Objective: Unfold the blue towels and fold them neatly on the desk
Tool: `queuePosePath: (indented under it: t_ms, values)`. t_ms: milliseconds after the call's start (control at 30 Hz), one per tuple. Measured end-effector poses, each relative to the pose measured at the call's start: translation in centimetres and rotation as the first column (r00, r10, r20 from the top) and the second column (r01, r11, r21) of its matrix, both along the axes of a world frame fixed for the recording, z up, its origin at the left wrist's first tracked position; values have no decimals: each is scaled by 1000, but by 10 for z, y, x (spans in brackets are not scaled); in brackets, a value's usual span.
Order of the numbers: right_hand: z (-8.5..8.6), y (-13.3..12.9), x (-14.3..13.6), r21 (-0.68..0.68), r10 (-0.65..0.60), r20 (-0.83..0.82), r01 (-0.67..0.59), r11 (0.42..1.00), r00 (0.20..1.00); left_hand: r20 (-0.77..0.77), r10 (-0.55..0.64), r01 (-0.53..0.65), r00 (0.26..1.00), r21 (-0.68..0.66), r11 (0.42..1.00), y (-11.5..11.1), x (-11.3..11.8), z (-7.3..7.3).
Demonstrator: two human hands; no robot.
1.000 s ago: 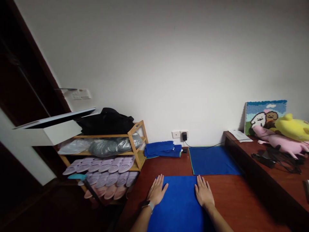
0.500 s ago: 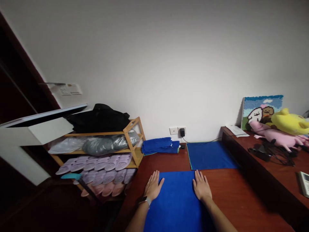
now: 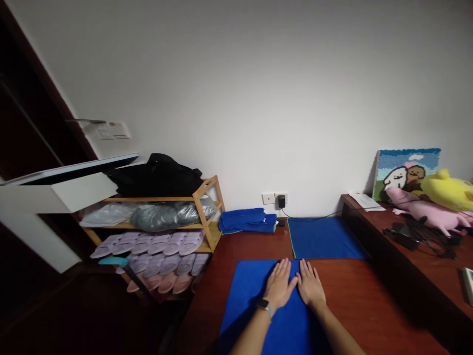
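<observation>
A blue cloth (image 3: 244, 296) lies flat on the reddish-brown table near its front. My left hand (image 3: 280, 285), with a watch at the wrist, rests palm down on the cloth near its far edge, fingers stretched out. Beside it, my right hand (image 3: 310, 284) lies flat at the cloth's right far corner, fingers extended. The two thumbs are close together. Neither hand grips anything. Farther back, a second blue cloth (image 3: 325, 237) with a green edge is spread flat, and folded blue cloths (image 3: 247, 220) are stacked against the wall.
Left of the table (image 3: 354, 291) stands a wooden rack (image 3: 205, 217) with slippers (image 3: 158, 244) and a black bag (image 3: 158, 177). On the raised right surface lie plush toys (image 3: 424, 209), cables (image 3: 424, 239) and a picture (image 3: 406, 170). A plug (image 3: 281, 201) sits in the wall socket.
My left hand has slid right across the cloth, from its left far corner to beside my right hand. My right hand has stayed at the right corner. The view has shifted slightly.
</observation>
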State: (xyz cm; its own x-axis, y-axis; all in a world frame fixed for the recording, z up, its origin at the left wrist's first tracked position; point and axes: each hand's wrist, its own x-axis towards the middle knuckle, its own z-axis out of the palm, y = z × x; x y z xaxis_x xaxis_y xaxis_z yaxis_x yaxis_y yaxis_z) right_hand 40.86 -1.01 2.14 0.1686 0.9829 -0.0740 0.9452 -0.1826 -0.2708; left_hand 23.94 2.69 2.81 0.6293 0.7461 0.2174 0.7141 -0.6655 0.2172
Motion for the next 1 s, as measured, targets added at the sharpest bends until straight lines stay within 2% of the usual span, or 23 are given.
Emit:
queuePosePath:
  t_ms: [100, 200, 267, 433, 533, 667, 833, 1000]
  values:
    - [-4, 0, 1, -1, 17, 29, -17, 1000, 999, 9, 39, -39, 999, -68, 997, -8, 26, -14]
    - [-6, 0, 2, 5, 9, 38, -9, 1000, 999, -1, 74, -74, 997, -95, 993, -2, 11, -17]
    - [-5, 0, 1, 9, -3, 28, 3, 1000, 1000, -27, 135, -137, 990, -99, 986, 6, -18, -12]
    - [-5, 1, 0, 9, -14, 26, 13, 1000, 1000, -115, 376, -386, 920, -83, 919, 29, -113, 0]
    - [-9, 1, 0, 8, -21, 40, 21, 1000, 999, -112, 434, -441, 894, -49, 896, 34, -145, -3]
    - [-13, 3, 0, 9, -22, 57, 22, 1000, 998, -83, 440, -444, 894, -33, 895, 34, -149, -9]
    - [-2, 2, -1, -17, -42, 30, 42, 999, 999, -51, 437, -438, 898, -13, 899, 32, -144, -7]
    - [4, -23, -14, 16, -96, -16, 97, 995, 995, -88, 444, -448, 891, -23, 894, 34, -143, -4]
